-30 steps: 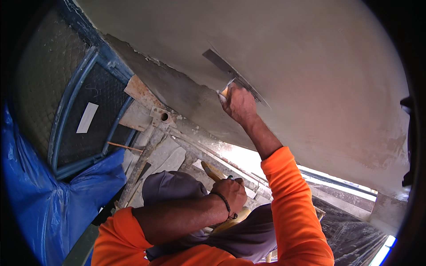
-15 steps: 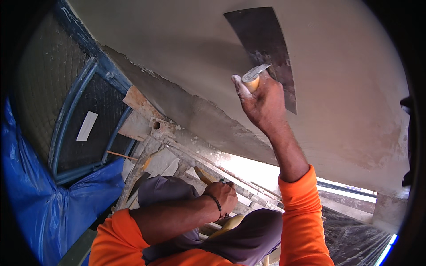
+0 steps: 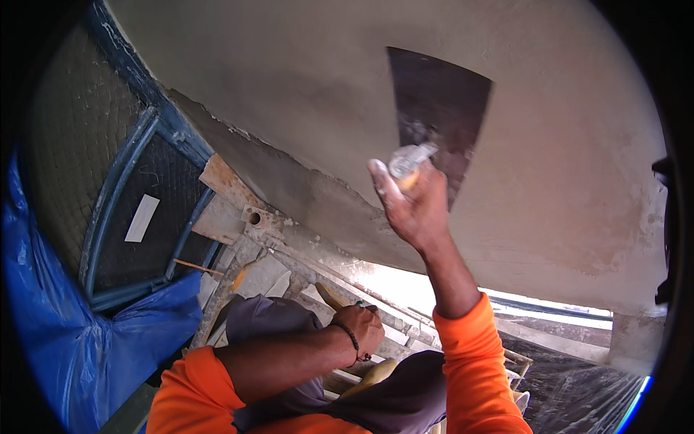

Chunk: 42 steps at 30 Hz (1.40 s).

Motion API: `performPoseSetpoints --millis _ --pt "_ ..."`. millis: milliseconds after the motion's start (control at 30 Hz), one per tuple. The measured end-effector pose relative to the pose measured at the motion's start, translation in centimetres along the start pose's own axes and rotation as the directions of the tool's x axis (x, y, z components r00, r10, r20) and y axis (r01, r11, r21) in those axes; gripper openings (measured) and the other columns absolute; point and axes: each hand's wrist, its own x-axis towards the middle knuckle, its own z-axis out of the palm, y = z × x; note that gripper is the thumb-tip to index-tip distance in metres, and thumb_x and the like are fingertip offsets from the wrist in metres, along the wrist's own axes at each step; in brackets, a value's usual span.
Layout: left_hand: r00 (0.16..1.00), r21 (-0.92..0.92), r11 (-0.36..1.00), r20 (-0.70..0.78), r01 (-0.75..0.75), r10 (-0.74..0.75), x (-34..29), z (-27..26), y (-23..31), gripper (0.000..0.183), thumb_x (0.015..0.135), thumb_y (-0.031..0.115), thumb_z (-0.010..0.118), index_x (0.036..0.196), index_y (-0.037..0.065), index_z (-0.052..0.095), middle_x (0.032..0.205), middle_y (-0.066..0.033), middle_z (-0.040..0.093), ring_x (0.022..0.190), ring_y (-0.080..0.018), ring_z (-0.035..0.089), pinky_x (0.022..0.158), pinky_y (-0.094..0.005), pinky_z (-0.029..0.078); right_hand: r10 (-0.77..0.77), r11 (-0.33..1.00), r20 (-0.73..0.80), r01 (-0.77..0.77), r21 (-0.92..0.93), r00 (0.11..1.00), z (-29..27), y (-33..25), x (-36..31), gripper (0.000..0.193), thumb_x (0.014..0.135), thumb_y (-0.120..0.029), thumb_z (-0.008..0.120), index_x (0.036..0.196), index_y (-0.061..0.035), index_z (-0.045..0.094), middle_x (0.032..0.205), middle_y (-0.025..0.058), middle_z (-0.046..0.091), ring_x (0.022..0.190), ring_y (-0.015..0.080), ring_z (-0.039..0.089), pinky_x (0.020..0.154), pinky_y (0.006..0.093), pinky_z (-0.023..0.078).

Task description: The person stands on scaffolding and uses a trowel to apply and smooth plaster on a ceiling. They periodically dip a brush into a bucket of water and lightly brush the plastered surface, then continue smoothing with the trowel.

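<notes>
My right hand is closed round the pale handle of a plastering trowel. The trowel's wide dark metal blade lies against the grey plastered wall, and white residue coats the handle end and my thumb. Low over my lap, my left hand is closed, with a dark beaded bracelet at the wrist. Whatever its fingers may hold is hidden. A yellow-brown curved piece shows just beyond that hand, and a yellow object lies below it between my legs.
A ragged plaster edge crosses the wall's lower left. Blue metal framing with dark panels stands left, above a blue tarp. Rough boards and bars run below the wall. Dark plastic sheeting lies at lower right.
My right hand has moved the trowel down and slightly left on the wall, and the blade has turned clockwise. My left hand has hardly shifted.
</notes>
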Motion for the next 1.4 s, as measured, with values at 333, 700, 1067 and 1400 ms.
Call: performPoseSetpoints --millis 333,700,1067,1400 --pt "1.000 -0.017 1.000 -0.002 -0.015 0.015 -0.8 0.1 -0.2 0.023 0.086 0.014 0.060 0.094 -0.001 0.076 0.104 -0.0209 0.068 0.090 -0.0311 0.073 0.075 -0.0406 0.060 0.186 0.982 -0.182 -0.187 0.011 0.965 -0.1 2.5 -0.9 0.033 0.093 -0.029 0.078 0.083 -0.0011 0.063 0.069 0.0077 0.067 0.061 0.0138 0.060 0.058 0.0317 0.050" --pt "0.998 -0.124 0.992 -0.049 0.018 -0.024 -1.1 0.8 -0.5 0.021 0.083 0.011 0.061 0.091 -0.003 0.074 0.104 -0.0232 0.068 0.092 -0.0339 0.073 0.078 -0.0430 0.059 0.233 0.958 0.323 -0.160 -0.237 0.917 14.1 9.9 -3.0 0.053 0.090 -0.048 0.071 0.099 0.0037 0.063 0.087 0.0265 0.071 0.085 0.0427 0.071 0.078 0.0504 0.056" --pt "0.995 -0.110 0.990 -0.013 0.092 -0.094 -1.2 -0.2 -0.7 0.022 0.084 0.011 0.062 0.096 -0.003 0.074 0.106 -0.0211 0.070 0.094 -0.0316 0.073 0.079 -0.0409 0.059 0.026 0.997 0.091 -0.019 -0.075 0.995 13.2 7.4 3.1 0.048 0.093 -0.044 0.071 0.093 0.0036 0.062 0.079 0.0245 0.069 0.076 0.0422 0.070 0.069 0.0479 0.056" --pt "0.996 -0.050 0.999 -0.094 0.006 -0.011 -0.8 1.1 -1.0 0.022 0.082 0.013 0.060 0.089 -0.002 0.075 0.097 -0.0225 0.071 0.084 -0.0326 0.074 0.071 -0.0417 0.059 0.247 0.916 0.408 -0.074 -0.394 0.879 3.5 9.7 -7.0 0.045 0.094 -0.044 0.067 0.099 0.0003 0.062 0.081 0.0213 0.071 0.073 0.0372 0.071 0.069 0.0460 0.058"
